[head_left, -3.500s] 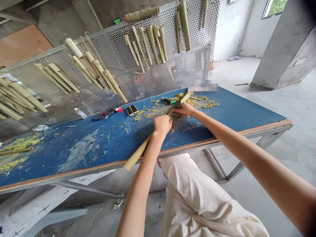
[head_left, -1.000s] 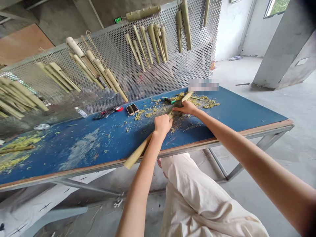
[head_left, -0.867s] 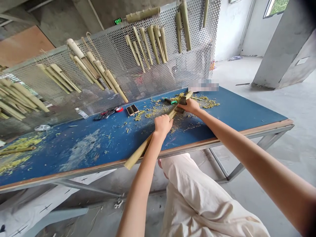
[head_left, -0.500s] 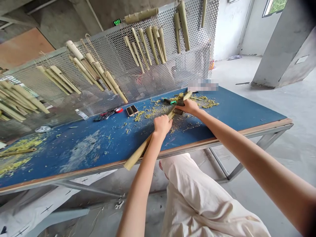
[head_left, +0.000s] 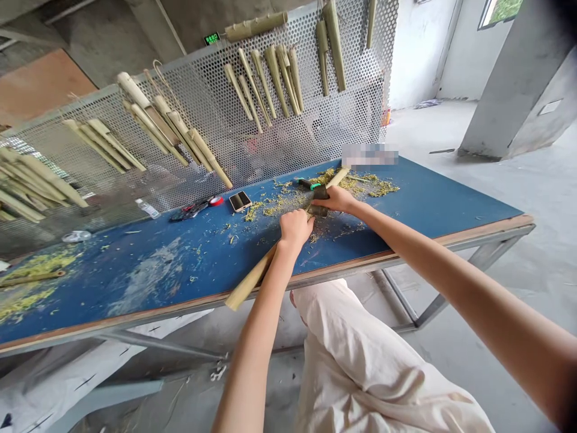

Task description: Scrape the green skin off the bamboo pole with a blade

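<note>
A bamboo pole [head_left: 253,278] lies slantwise over the blue table, its near end jutting past the front edge. My left hand [head_left: 295,227] is closed around the middle of the pole and presses it against the tabletop. Farther up, my right hand [head_left: 339,198] grips a dark sheet of sandpaper [head_left: 320,202] folded around the bamboo. The pole's pale far end [head_left: 337,177] shows beyond the sheet. Just behind my right hand lies a tool with a black and green handle [head_left: 309,183], amid yellow-green shavings [head_left: 383,186].
The blue table [head_left: 451,192] also carries a phone [head_left: 240,201], red tape [head_left: 216,201], a dark tangle of tools [head_left: 192,209], a plastic bottle [head_left: 148,208] and a thin bamboo stick [head_left: 31,278]. Bamboo pieces [head_left: 279,78] hang on a perforated metal panel [head_left: 270,144] behind.
My right hand and the sandpaper have slid down the pole, nearer my left hand, baring more of the far end. My left hand stays in place.
</note>
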The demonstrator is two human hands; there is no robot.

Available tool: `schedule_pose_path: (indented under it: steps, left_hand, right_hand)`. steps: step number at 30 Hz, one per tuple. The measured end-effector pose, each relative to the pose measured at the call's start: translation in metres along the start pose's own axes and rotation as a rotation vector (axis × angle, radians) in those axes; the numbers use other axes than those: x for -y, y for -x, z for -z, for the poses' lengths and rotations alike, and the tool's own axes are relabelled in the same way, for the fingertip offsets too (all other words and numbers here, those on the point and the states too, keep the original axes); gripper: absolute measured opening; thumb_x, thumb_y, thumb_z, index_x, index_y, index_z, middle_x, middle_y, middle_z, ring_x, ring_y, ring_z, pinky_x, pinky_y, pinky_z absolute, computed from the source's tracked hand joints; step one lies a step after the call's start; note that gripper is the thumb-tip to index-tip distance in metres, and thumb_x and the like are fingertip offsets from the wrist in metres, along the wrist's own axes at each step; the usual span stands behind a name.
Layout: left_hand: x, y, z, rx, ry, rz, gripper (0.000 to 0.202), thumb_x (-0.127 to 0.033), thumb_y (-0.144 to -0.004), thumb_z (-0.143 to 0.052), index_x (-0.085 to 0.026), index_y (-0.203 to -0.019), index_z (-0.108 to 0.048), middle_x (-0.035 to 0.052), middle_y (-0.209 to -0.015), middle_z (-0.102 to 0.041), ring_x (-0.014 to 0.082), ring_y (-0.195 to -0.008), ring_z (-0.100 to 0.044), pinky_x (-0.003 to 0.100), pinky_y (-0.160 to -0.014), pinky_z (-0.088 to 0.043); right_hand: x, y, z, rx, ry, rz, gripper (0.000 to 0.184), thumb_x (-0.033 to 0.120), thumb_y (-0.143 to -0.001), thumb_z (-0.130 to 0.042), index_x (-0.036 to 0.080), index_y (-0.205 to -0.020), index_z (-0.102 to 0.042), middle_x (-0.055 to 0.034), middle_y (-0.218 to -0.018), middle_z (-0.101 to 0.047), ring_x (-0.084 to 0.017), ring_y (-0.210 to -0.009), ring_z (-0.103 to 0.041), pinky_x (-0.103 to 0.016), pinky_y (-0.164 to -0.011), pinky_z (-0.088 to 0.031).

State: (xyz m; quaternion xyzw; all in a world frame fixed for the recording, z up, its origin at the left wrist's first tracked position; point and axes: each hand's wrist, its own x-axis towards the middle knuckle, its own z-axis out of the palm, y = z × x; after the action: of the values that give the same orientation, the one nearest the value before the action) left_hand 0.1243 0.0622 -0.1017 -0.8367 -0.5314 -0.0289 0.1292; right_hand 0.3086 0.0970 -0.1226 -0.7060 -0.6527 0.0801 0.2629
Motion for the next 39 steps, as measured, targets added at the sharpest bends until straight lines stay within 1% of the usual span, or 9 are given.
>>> schedule_pose_path:
  steps: [4,9,14,19,24,29,33,35,39]
  left_hand:
    - [0.000,0.001,0.000,0.007,0.009,0.009,0.044,-0.046,-0.102,-0.049,-0.009,-0.112,-0.071,0.0219,-0.109,-0.073,0.0306,-0.103,-0.071,0.034,-0.083,-0.051]
    - [0.000,0.001,0.000,0.004,0.016,0.005,0.044,-0.046,-0.101,-0.049,-0.009,-0.112,-0.070,0.0223,-0.109,-0.073,0.0308,-0.103,-0.071,0.034,-0.083,-0.051]
    - [0.000,0.001,0.000,-0.012,0.015,0.005,0.045,-0.047,-0.101,-0.050,-0.009,-0.111,-0.070,0.0219,-0.108,-0.073,0.0306,-0.101,-0.072,0.034,-0.082,-0.051]
    - [0.000,0.002,0.001,0.002,0.012,0.006,0.044,-0.046,-0.102,-0.049,-0.008,-0.114,-0.070,0.0226,-0.110,-0.072,0.0308,-0.103,-0.071,0.035,-0.083,-0.051]
    - [-0.001,0.003,0.002,-0.002,0.015,0.000,0.044,-0.046,-0.102,-0.048,-0.009,-0.111,-0.070,0.0223,-0.109,-0.073,0.0303,-0.103,-0.071,0.034,-0.082,-0.051]
    - [0.000,0.001,0.000,0.002,0.011,0.001,0.044,-0.046,-0.102,-0.050,-0.008,-0.112,-0.070,0.0228,-0.109,-0.072,0.0312,-0.103,-0.071,0.034,-0.084,-0.051]
    - [0.001,0.000,-0.001,-0.006,0.022,-0.008,0.044,-0.046,-0.101,-0.050,-0.007,-0.110,-0.070,0.0223,-0.106,-0.073,0.0320,-0.101,-0.072,0.035,-0.082,-0.051]
    - [0.001,0.000,-0.001,-0.004,0.024,-0.008,0.045,-0.046,-0.101,-0.050,-0.007,-0.110,-0.070,0.0225,-0.105,-0.073,0.0322,-0.101,-0.072,0.035,-0.082,-0.051]
    - [0.001,-0.001,-0.001,-0.005,0.020,-0.002,0.044,-0.045,-0.101,-0.051,-0.007,-0.111,-0.070,0.0234,-0.107,-0.072,0.0328,-0.102,-0.072,0.036,-0.082,-0.051]
  right_hand:
    - [0.001,0.001,-0.001,-0.109,0.051,-0.100,0.050,0.066,-0.090,-0.061,0.018,-0.078,-0.062,-0.0105,-0.070,-0.063,-0.025,-0.072,-0.063,-0.031,-0.059,-0.042]
    - [-0.001,0.002,-0.001,0.020,-0.039,0.033,0.047,0.064,-0.089,-0.063,0.019,-0.076,-0.062,-0.0065,-0.068,-0.063,-0.022,-0.069,-0.062,-0.028,-0.059,-0.042]
    - [-0.002,0.003,0.006,-0.129,0.032,-0.171,0.043,0.057,-0.092,-0.063,0.016,-0.081,-0.063,-0.0136,-0.082,-0.067,-0.026,-0.078,-0.065,-0.031,-0.062,-0.041]
    - [0.003,0.007,0.008,0.051,-0.093,-0.039,0.041,0.054,-0.091,-0.067,0.017,-0.077,-0.060,-0.0097,-0.075,-0.067,-0.023,-0.071,-0.063,-0.030,-0.062,-0.043]
    - [0.001,0.004,0.005,-0.092,-0.015,-0.133,0.043,0.057,-0.092,-0.064,0.016,-0.078,-0.063,-0.0109,-0.069,-0.064,-0.024,-0.070,-0.062,-0.031,-0.060,-0.043]
    - [-0.002,0.002,0.000,0.084,-0.169,0.066,0.043,0.055,-0.091,-0.067,0.017,-0.072,-0.061,-0.0068,-0.065,-0.064,-0.019,-0.064,-0.059,-0.028,-0.058,-0.042]
    - [-0.004,0.000,0.001,-0.072,-0.034,-0.105,0.045,0.056,-0.094,-0.061,0.015,-0.076,-0.064,-0.0109,-0.067,-0.065,-0.023,-0.065,-0.061,-0.031,-0.058,-0.043]
    - [-0.005,0.000,0.002,-0.088,-0.018,-0.116,0.042,0.054,-0.094,-0.061,0.014,-0.080,-0.066,-0.0122,-0.069,-0.066,-0.024,-0.067,-0.063,-0.031,-0.059,-0.044]
    - [-0.001,0.003,0.003,0.088,-0.105,0.046,0.042,0.052,-0.093,-0.063,0.017,-0.070,-0.062,-0.0084,-0.065,-0.065,-0.021,-0.063,-0.062,-0.029,-0.058,-0.044]
